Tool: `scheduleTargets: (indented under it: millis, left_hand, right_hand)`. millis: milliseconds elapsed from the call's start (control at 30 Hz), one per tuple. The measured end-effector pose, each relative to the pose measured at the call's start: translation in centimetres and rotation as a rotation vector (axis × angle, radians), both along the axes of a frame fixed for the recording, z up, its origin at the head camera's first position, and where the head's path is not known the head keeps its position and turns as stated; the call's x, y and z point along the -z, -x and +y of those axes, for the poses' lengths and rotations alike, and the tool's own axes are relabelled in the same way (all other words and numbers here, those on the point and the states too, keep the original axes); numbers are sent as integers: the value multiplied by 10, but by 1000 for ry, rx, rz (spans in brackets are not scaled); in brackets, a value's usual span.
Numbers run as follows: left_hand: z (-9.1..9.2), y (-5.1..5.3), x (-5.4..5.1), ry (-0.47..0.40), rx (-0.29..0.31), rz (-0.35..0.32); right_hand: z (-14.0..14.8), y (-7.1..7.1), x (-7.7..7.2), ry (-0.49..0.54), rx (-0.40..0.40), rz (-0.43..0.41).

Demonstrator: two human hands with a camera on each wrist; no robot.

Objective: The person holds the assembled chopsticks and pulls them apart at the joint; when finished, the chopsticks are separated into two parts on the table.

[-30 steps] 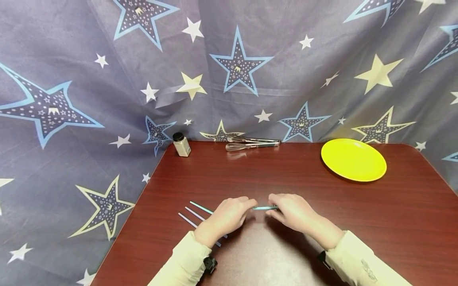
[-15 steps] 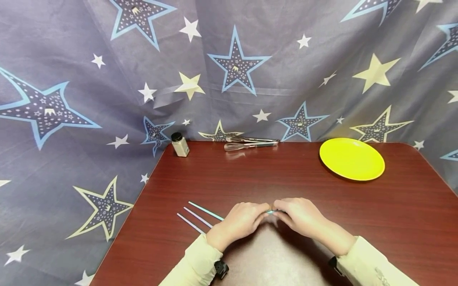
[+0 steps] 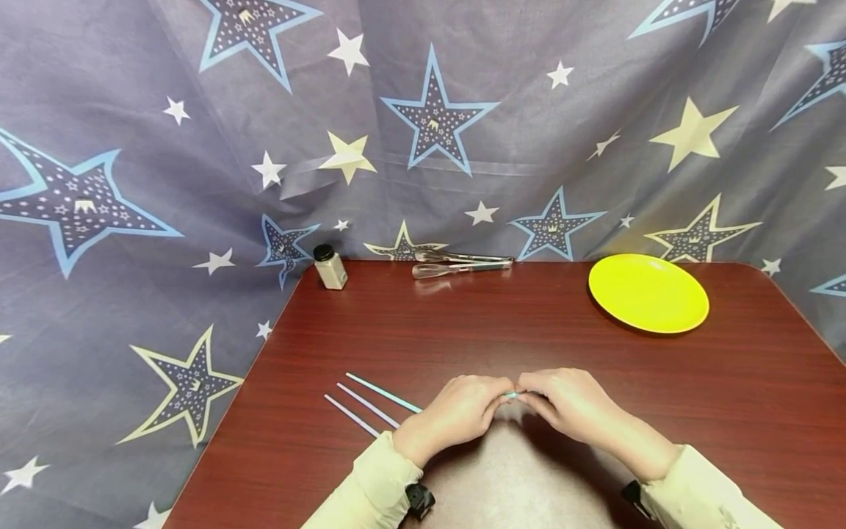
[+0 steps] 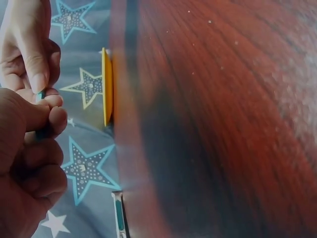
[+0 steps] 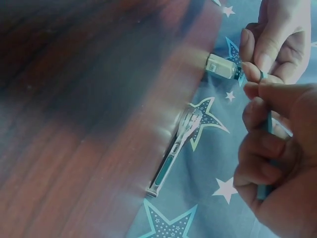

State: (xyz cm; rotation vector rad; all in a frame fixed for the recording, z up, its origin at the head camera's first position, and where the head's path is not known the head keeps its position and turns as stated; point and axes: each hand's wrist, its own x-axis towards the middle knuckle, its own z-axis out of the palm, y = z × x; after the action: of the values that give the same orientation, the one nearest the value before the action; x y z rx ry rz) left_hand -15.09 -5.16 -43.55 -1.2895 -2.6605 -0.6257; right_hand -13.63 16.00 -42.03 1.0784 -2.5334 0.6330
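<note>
Left hand (image 3: 463, 408): narrow, thumb and fingers pinching the held stick (image 5: 264, 192).
Right hand (image 3: 573, 404): likewise narrow, gripping the same stick; the right-wrist view shows it running back under the curled fingers.
Held stick: between the two hands, near the middle of the table (image 3: 396, 330), apparently raised off it; only a short bluish-green piece is bare at the fingertips.
Change: over the last second the hands have drawn together and shifted rightward, the left one more, so less stick shows between them.
Meaning: the handling now seems centred on one short span of stick.
Loose sticks (image 3: 366, 404): three, side by side, left of the left hand, partly hidden by its arm.
Back edge: bottle (image 3: 332, 273) at left, tongs (image 3: 485, 267) between, yellow plate (image 3: 648, 294) at right.
</note>
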Motion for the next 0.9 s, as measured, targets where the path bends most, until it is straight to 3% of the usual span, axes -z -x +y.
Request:
scheduleTargets:
  millis: [200, 400, 667, 900]
  left_hand:
    - [1, 1, 2, -54, 31, -8]
    - [0, 2, 2, -52, 21, -25]
    - [-8, 9, 3, 9, -66, -10]
    - [-11, 20, 6, 87, -157, -3]
  right_hand:
    - [2, -1, 1, 18, 0, 37]
    - [4, 0, 0, 8, 14, 45]
    - [15, 3, 2, -2, 104, 30]
    - [18, 4, 9, -36, 128, 8]
